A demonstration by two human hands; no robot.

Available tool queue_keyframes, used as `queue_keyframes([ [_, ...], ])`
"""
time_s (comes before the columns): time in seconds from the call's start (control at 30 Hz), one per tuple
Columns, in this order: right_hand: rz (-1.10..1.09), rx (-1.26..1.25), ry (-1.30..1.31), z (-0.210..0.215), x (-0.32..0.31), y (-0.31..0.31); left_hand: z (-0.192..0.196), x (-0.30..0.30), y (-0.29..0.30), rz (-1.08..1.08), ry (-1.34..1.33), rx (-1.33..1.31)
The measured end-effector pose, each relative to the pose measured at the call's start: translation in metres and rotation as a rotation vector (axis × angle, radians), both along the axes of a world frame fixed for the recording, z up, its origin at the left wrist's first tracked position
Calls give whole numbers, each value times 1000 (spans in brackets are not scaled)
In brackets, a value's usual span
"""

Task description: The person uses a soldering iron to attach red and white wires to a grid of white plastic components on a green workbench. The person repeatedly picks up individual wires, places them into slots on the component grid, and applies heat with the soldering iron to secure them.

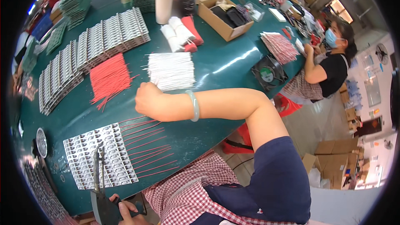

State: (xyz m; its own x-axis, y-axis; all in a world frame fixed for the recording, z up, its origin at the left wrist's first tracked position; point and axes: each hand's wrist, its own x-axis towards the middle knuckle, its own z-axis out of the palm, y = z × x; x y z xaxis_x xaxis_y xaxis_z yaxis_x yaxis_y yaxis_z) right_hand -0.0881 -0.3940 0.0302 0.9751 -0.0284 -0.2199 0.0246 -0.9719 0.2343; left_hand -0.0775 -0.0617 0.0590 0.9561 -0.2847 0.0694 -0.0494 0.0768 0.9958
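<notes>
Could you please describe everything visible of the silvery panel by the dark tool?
The silvery panel is roughly rectangular, with small repeated silvery-white pieces and dark patches in close rows; it looks shiny, perhaps metallic. It lies flat on the green table, slightly turned in the view. Red wires extend rightward from its right edge; whether they are fastened is unclear. The dark tool in the left hand reaches across it with its slim end; contact cannot be told.
</notes>
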Motion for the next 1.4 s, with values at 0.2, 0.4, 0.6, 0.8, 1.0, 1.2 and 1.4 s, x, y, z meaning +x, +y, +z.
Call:
queue_keyframes([
  [0.2, -18, -3, 81, 7, 2, 0, -4, 9, -4, 278, -84, 147],
  [0.4, -108, 81, -108, 9, -10, -14, 15, 25, -17, 163, -162, 52],
  [0.6, -116, 321, -514, 2, -14, -19, -2, 34, -10, 94, -41, 75],
  [0.8, -75, 732, -824, -25, -6, 16, -1, 27, -41, 115, 104, -19],
  [1.0, -33, 803, -839, -43, 7, 44, -15, 27, -41, 65, 237, 33],
  [1.2, 42, 694, -796, -58, 15, 48, -32, 26, -33, 0, 111, 259],
  [1.4, 68, 662, -798, -67, 18, 51, -32, 27, -41, 13, 132, 433],
])
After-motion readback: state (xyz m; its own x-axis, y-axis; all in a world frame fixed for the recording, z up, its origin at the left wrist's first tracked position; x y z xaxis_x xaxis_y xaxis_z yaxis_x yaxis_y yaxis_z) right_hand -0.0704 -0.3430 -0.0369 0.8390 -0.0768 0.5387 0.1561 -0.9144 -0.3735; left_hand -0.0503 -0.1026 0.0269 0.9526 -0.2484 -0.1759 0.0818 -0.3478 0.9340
